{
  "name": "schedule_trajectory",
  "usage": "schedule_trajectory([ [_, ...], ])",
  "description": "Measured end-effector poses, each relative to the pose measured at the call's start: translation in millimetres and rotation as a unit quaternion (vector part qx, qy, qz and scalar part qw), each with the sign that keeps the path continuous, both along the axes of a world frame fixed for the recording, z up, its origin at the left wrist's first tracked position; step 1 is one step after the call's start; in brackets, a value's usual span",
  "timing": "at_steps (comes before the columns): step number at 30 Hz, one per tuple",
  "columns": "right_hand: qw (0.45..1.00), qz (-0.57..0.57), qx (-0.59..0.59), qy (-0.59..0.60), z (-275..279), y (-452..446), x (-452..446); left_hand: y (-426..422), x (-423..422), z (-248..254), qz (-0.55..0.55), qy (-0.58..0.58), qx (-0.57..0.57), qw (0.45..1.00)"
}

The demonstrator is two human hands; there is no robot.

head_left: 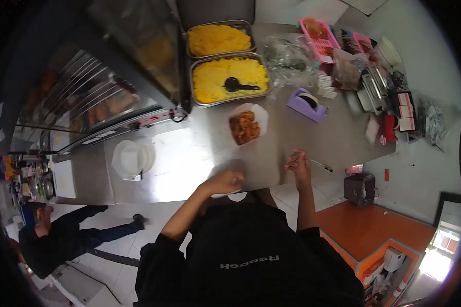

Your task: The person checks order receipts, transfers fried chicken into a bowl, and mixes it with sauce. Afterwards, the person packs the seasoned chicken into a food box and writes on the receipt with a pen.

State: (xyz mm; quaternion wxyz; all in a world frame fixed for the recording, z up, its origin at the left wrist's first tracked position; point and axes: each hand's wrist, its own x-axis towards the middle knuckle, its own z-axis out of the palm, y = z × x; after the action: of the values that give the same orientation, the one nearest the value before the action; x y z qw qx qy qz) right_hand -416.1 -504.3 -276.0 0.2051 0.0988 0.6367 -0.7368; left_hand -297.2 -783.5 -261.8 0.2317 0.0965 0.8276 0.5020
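Near the front edge of the steel counter, my left hand is closed in a loose fist; what it holds, if anything, is hidden. My right hand is raised over the counter's front edge, its fingers closed round a pen that points to the right. Beyond both hands sits an open paper box of brown fried pieces. Behind it are two metal trays of yellow food, the nearer one with a black scoop on top.
A purple tape dispenser, plastic bags and a pink basket stand at the back right. At left are a glass food cabinet and stacked white lids. Another person stands at the lower left.
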Motion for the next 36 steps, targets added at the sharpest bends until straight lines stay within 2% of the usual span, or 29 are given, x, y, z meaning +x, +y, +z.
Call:
schedule_trajectory([
  [2,0.999,0.017,0.035,0.017,-11,23,-14,58,-41,-2,-0.036,-0.002,0.049,0.998],
  [5,0.997,0.028,0.051,0.052,-12,60,-40,134,-95,-38,0.184,-0.031,0.137,0.973],
  [6,0.996,0.027,0.047,0.066,-11,70,-49,145,-109,-53,0.19,0.056,0.031,0.98],
  [8,0.997,0.024,0.031,0.068,-15,88,-66,158,-131,-74,0.189,0.221,-0.181,0.94],
  [9,0.997,0.022,0.023,0.068,-18,94,-76,163,-141,-86,0.208,0.248,-0.188,0.927],
  [11,0.984,0.055,0.013,0.171,-26,99,-91,168,-157,-87,0.261,0.314,-0.235,0.882],
  [12,0.973,0.072,0.008,0.22,-31,98,-98,168,-163,-91,0.285,0.317,-0.243,0.871],
  [15,0.991,0.097,0.013,0.093,-39,85,-107,169,-168,-92,0.293,0.271,-0.278,0.874],
  [18,0.944,0.135,0.071,0.293,-60,63,-121,166,-174,-78,0.278,0.231,-0.281,0.889],
  [21,0.961,0.131,0.008,0.245,-76,42,-127,166,-178,-83,0.272,0.211,-0.276,0.898],
  [24,0.935,0.141,0.066,0.319,-100,35,-128,164,-179,-86,0.266,0.205,-0.28,0.9],
  [27,0.898,0.174,0.087,0.394,-90,30,-131,163,-179,-88,0.267,0.198,-0.281,0.9],
  [36,0.924,0.152,0.123,0.328,-100,32,-119,163,-178,-94,0.259,0.188,-0.283,0.904],
])
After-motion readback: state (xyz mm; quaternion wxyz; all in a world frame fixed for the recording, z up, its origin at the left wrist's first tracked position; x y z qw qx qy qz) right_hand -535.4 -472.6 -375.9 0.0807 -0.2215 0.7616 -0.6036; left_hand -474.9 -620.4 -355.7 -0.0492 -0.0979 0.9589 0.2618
